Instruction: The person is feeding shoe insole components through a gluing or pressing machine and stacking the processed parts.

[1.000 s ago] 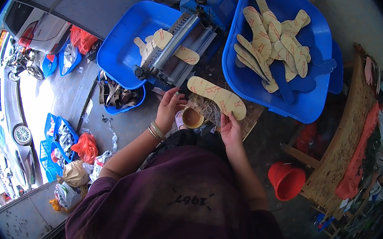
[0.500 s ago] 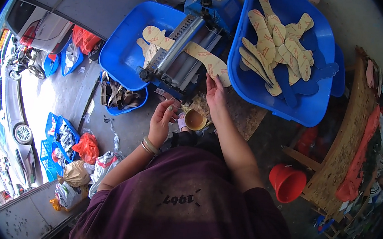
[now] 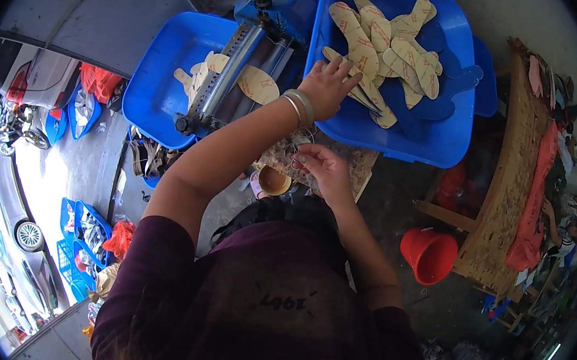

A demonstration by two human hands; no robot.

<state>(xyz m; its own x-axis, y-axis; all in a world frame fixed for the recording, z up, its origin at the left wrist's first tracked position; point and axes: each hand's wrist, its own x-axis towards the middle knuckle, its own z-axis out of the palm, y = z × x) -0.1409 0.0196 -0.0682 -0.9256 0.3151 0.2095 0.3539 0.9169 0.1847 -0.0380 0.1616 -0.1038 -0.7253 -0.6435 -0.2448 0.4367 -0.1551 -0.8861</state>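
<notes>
My left hand (image 3: pixel 330 88), with bracelets at its wrist, reaches across to the right blue bin. Its fingers are spread over the edge of a stack of pale, sole-shaped pieces (image 3: pixel 357 92) with red print. Below it, my right hand (image 3: pixel 324 172) hovers over the worn board (image 3: pixel 354 160), fingers loosely bent and nothing visible in them. To the left is a blue roller machine (image 3: pixel 233 69) with metal rollers. One pale sole-shaped piece (image 3: pixel 259 85) sticks out from the rollers on their right side; its other end is hidden.
The right blue bin (image 3: pixel 404 152) holds many pale pieces and some blue ones. A left blue bin (image 3: pixel 144 98) behind the rollers holds several pale pieces. A yellowish cup (image 3: pixel 274 181) is below the board. A red bucket (image 3: pixel 429 257) and wooden shelf (image 3: pixel 494 201) stand at right.
My left hand has swung from beside the machine to the right bin. My right hand has let go of the pale piece and drawn back. That piece has moved leftward into the rollers.
</notes>
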